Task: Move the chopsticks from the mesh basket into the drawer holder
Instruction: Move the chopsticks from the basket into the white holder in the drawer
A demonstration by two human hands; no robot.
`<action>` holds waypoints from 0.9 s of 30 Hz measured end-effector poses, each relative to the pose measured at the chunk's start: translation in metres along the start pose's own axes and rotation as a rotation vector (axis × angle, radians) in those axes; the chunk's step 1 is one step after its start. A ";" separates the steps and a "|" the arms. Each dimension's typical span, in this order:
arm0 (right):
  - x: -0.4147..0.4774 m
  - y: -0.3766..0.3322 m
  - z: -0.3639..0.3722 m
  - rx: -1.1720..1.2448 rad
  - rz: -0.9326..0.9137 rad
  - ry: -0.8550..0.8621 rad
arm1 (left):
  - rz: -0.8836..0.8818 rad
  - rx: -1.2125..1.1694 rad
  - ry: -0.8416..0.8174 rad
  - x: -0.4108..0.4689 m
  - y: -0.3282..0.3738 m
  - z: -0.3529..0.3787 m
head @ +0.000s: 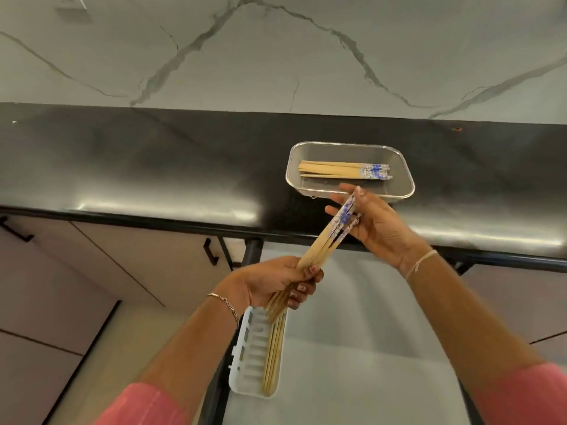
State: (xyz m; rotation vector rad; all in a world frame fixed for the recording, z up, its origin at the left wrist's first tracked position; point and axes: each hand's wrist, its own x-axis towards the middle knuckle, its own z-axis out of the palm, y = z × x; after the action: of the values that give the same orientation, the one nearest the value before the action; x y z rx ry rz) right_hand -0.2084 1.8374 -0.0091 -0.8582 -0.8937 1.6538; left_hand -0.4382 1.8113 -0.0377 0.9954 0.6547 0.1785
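Gripping a bundle of chopsticks near its plain ends, the left hand holds it over the white drawer holder, while the right hand lies open against the patterned tips. More chopsticks rest in the mesh basket on the black tabletop.

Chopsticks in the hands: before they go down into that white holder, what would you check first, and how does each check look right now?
1. Left hand grips the bundle of chopsticks at the plain ends: ok.
2. Right hand steadies the patterned ends: ok.
3. Bundle aligned: not ok, tips splay.
4. Holder has free slots: ok.
5. Basket emptied: not ok, some remain.
6. Holder sits firmly: cannot tell.
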 end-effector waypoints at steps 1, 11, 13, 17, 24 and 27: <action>-0.002 0.012 0.003 0.081 -0.012 0.055 | 0.002 -0.053 -0.007 0.000 -0.009 0.002; -0.003 0.079 0.034 -0.040 0.062 0.280 | 0.052 -0.440 0.060 -0.007 -0.078 0.017; 0.000 0.087 0.037 -0.038 0.071 0.283 | 0.062 -0.504 0.047 -0.010 -0.086 0.018; 0.005 0.105 0.044 -0.091 0.105 0.264 | 0.074 -0.568 0.062 -0.015 -0.101 0.021; 0.015 0.131 0.052 -0.127 0.180 0.276 | 0.090 -0.534 0.256 -0.018 -0.117 0.024; 0.021 0.141 0.053 -0.250 0.188 0.264 | 0.137 -0.315 0.556 -0.013 -0.121 0.027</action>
State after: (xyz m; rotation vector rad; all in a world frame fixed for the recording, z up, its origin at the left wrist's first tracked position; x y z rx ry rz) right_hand -0.3216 1.8220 -0.1104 -1.3341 -0.8654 1.5590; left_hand -0.4508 1.7202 -0.1216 0.6816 1.0265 0.6750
